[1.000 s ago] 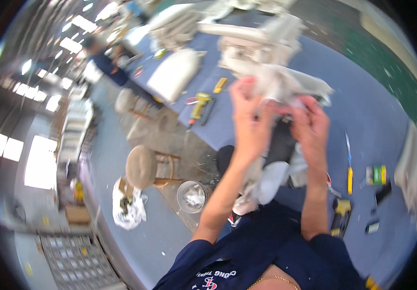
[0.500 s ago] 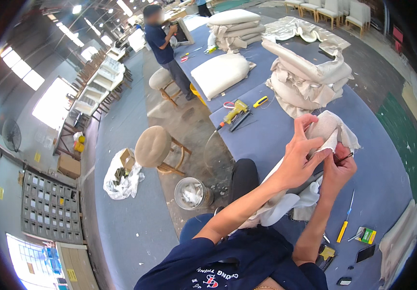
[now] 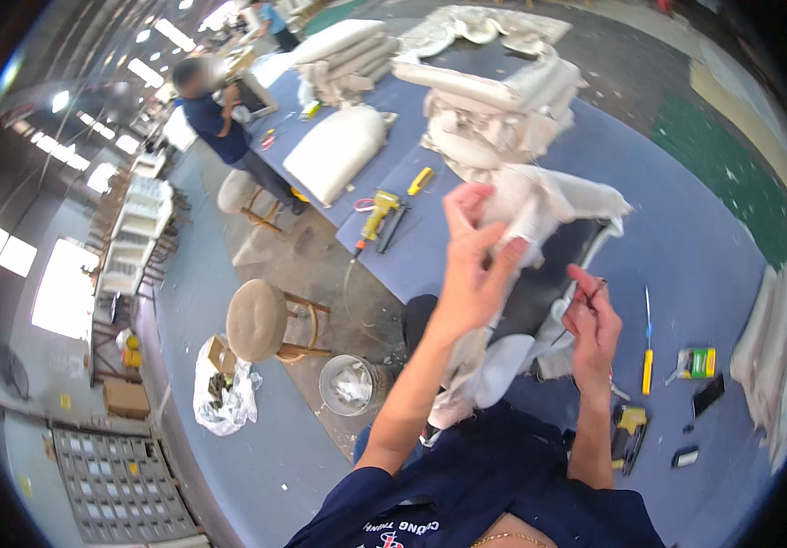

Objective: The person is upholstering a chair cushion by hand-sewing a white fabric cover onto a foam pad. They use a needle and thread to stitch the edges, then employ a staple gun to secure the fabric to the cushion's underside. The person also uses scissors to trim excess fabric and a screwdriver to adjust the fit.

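Note:
My left hand point(image 3: 473, 258) is raised and pinches a fold of cream fabric point(image 3: 549, 203) that drapes over a dark seat piece point(image 3: 540, 292) on the blue worktable point(image 3: 686, 237). The cloth hangs down past the table edge toward my lap. My right hand point(image 3: 592, 321) is lower and to the right, fingers closed on a small thin dark tool; what the tool is I cannot tell. It is just apart from the fabric's lower edge.
A yellow-handled screwdriver point(image 3: 648, 352), a small green box point(image 3: 699, 363) and a yellow power tool point(image 3: 629, 434) lie to my right. A yellow staple gun point(image 3: 375, 217) and stacked cushions point(image 3: 494, 110) are farther up the table. A round stool point(image 3: 261, 320), bucket point(image 3: 350, 384) and another person point(image 3: 220, 123) are left.
My head has turned, so the view has shifted. My left hand lifted the fabric higher, and my right hand drew down and away from the cloth.

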`<action>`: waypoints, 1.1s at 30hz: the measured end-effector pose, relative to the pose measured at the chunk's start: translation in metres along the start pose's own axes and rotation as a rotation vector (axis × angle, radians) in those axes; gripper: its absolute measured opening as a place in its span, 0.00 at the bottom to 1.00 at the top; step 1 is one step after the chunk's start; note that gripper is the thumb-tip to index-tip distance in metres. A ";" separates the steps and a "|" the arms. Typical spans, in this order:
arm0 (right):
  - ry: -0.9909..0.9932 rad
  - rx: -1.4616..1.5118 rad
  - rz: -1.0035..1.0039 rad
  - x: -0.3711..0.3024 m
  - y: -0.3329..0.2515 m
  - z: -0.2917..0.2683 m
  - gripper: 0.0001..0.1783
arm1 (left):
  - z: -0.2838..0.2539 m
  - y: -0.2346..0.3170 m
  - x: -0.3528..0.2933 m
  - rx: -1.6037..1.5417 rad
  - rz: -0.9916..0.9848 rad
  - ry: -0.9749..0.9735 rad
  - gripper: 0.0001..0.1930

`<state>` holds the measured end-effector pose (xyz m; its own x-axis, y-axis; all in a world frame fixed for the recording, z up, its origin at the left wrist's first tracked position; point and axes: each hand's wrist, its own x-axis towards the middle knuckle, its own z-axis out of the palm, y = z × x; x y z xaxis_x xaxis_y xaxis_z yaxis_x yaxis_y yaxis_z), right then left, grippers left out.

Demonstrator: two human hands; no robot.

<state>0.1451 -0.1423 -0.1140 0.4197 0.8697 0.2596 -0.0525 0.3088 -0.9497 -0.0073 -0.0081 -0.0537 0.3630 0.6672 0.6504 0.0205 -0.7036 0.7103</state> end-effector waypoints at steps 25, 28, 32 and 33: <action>-0.120 -0.661 -0.262 0.045 -0.043 0.021 0.08 | -0.008 -0.012 -0.002 -0.070 -0.081 0.004 0.16; -0.150 -0.594 -0.202 0.044 -0.051 0.021 0.08 | 0.002 0.003 -0.002 -0.093 -0.130 0.020 0.14; -0.120 -0.466 -0.129 0.041 -0.059 0.020 0.07 | 0.014 0.018 -0.003 -0.123 -0.101 -0.005 0.09; -0.117 -0.477 -0.092 0.039 -0.064 0.020 0.06 | 0.018 0.020 -0.005 -0.107 -0.068 -0.012 0.09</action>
<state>0.1463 -0.1204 -0.0399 0.2969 0.8930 0.3383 0.4121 0.1998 -0.8890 0.0082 -0.0299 -0.0472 0.3752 0.7093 0.5968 -0.0542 -0.6259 0.7780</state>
